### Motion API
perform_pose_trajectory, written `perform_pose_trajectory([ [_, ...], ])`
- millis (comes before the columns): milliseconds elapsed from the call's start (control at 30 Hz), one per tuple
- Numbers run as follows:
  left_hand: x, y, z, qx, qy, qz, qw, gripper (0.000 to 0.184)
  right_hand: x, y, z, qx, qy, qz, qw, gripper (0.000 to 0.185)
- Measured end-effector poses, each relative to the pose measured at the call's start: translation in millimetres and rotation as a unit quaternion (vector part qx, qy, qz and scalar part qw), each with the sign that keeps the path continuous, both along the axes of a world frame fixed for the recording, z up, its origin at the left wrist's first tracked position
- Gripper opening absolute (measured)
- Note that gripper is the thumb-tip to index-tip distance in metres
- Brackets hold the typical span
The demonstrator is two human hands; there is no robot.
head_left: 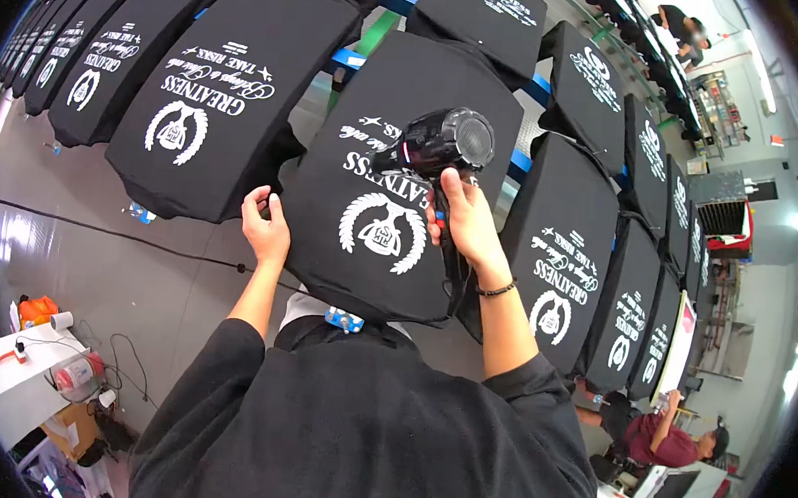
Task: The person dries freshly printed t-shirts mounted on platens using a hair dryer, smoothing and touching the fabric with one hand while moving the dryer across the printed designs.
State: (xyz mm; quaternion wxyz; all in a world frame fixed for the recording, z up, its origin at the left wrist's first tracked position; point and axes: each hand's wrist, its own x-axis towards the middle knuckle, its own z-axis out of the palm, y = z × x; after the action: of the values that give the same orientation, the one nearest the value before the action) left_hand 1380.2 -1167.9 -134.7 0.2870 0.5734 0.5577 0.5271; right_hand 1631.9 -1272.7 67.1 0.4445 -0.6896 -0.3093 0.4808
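My right hand (464, 218) is wrapped round the handle of a black hair dryer (443, 141). The dryer is over a black T-shirt (360, 274) with a white print, its nozzle pointing left across the lettering. This shirt lies stretched on a board right before me, and the dryer covers part of its print. My left hand (266, 229) is beside the shirt's left edge, its fingers loosely bent and the thumb apart from them. I see nothing held in it.
More printed black shirts (211, 97) on boards run in rows to both sides. A black cord (122, 237) crosses at the left. One person (668, 434) is at the lower right, another person (681, 33) at the upper right. A white table (16, 370) stands lower left.
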Motion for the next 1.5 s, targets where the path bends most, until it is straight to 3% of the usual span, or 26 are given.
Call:
perform_pose_trajectory([
  [33, -3.7, 0.5, -2.3, -0.007, -0.038, -0.001, 0.999, 0.017, -5.1, 6.8, 1.7, 0.009, 0.053, -0.009, 0.998, 0.060],
  [100, -14.7, -2.2, 1.2, -0.025, -0.045, 0.002, 0.999, 0.016, -16.4, 18.7, 4.8, -0.002, 0.051, -0.007, 0.999, 0.061],
  [167, -27.2, -7.1, 2.9, -0.045, -0.051, 0.003, 0.998, 0.016, -25.0, 26.3, 2.9, 0.002, -0.039, 0.033, 0.999, 0.062],
  [233, -40.6, -8.9, 3.0, -0.053, -0.043, -0.016, 0.998, 0.016, -30.4, 26.0, 7.6, -0.012, 0.032, -0.003, 0.999, 0.059],
  [333, -51.9, -6.3, 7.0, -0.052, -0.029, -0.034, 0.998, 0.015, -36.4, 16.7, 0.4, -0.020, -0.090, 0.023, 0.996, 0.058],
  [433, -57.8, 3.0, 11.6, -0.023, 0.009, -0.065, 0.998, 0.013, -41.5, -5.1, 9.6, -0.029, 0.055, -0.033, 0.997, 0.056],
  [500, -57.1, 11.8, 13.1, 0.004, 0.040, -0.090, 0.995, 0.013, -52.2, -17.0, 16.2, -0.053, -0.013, -0.013, 0.998, 0.057],
  [567, -54.3, 20.8, 15.7, 0.056, 0.072, -0.130, 0.987, 0.013, -54.3, -33.4, 10.3, -0.037, 0.034, -0.016, 0.999, 0.058],
  [700, -39.3, 30.7, 22.4, 0.074, 0.075, -0.170, 0.980, 0.012, -69.6, -56.6, 7.5, -0.053, 0.004, -0.017, 0.998, 0.057],
  [767, -31.5, 32.7, 25.7, 0.080, 0.070, -0.186, 0.977, 0.012, -78.9, -65.4, 15.9, -0.023, 0.102, -0.073, 0.992, 0.054],
  [900, -22.0, 31.3, 29.2, 0.088, 0.070, -0.205, 0.972, 0.011, -94.1, -78.5, 22.6, -0.080, 0.001, -0.025, 0.996, 0.041],
  [967, -21.2, 29.4, 26.2, 0.082, 0.068, -0.212, 0.971, 0.012, -93.1, -84.3, 26.1, -0.084, 0.099, -0.088, 0.988, 0.040],
  [1067, -22.5, 25.8, 19.6, 0.069, 0.085, -0.222, 0.969, 0.015, -94.4, -82.1, 22.9, -0.079, 0.019, -0.065, 0.995, 0.045],
  [1200, -26.8, 23.8, 14.3, 0.075, 0.104, -0.220, 0.967, 0.015, -81.9, -63.0, 17.3, -0.053, 0.062, -0.090, 0.993, 0.064],
  [1233, -27.3, 23.6, 13.9, 0.078, 0.109, -0.218, 0.967, 0.015, -79.3, -58.1, 15.9, -0.046, 0.075, -0.104, 0.991, 0.062],
  [1367, -28.3, 25.6, 23.5, 0.100, 0.114, -0.218, 0.964, 0.012, -69.3, -52.5, 12.1, -0.055, -0.059, -0.132, 0.988, 0.057],
  [1500, -26.7, 29.7, 27.0, 0.135, 0.125, -0.218, 0.958, 0.007, -56.0, -73.5, 21.2, -0.064, -0.046, -0.176, 0.981, 0.060],
])
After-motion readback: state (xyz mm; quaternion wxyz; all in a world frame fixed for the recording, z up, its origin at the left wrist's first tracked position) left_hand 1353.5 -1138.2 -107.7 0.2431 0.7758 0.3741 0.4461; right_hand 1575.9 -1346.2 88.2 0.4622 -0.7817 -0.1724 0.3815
